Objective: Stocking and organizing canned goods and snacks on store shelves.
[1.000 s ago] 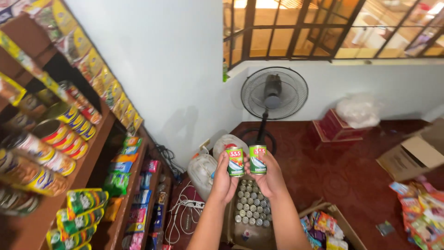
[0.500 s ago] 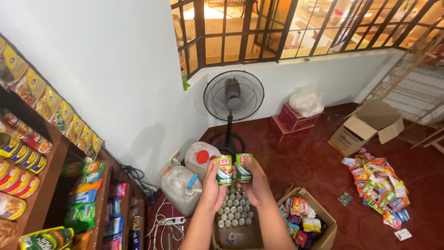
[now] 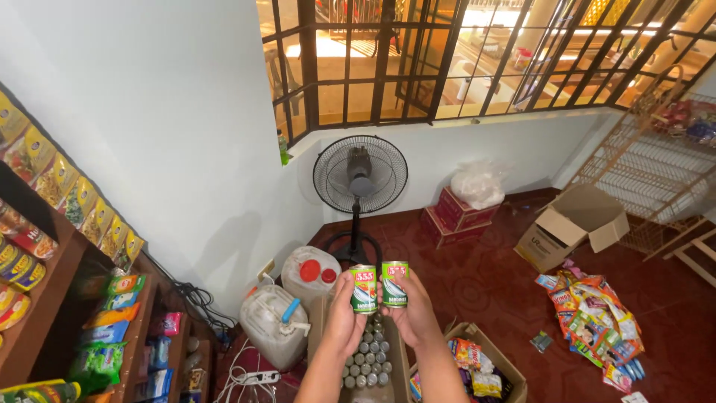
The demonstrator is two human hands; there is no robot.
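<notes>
My left hand point(image 3: 344, 319) holds a green tin can point(image 3: 364, 288) upright. My right hand point(image 3: 412, 313) grips a second green tin can point(image 3: 394, 283) right beside it, the two cans almost touching. Both hands are raised in front of me, above an open cardboard box point(image 3: 319, 321) on the floor filled with several cans point(image 3: 365, 357) seen from the top.
A wooden shelf point(image 3: 52, 298) with packets and tins runs along the left. Two white plastic jugs point(image 3: 276, 322), a standing fan point(image 3: 360, 176), a box of snack packets point(image 3: 485, 369), an open empty carton point(image 3: 574, 224), and loose packets point(image 3: 597, 321) lie on the red floor.
The view has swung right and upward, away from the shelf, showing more of the window and the room. Both hands keep the two cans held together above the box.
</notes>
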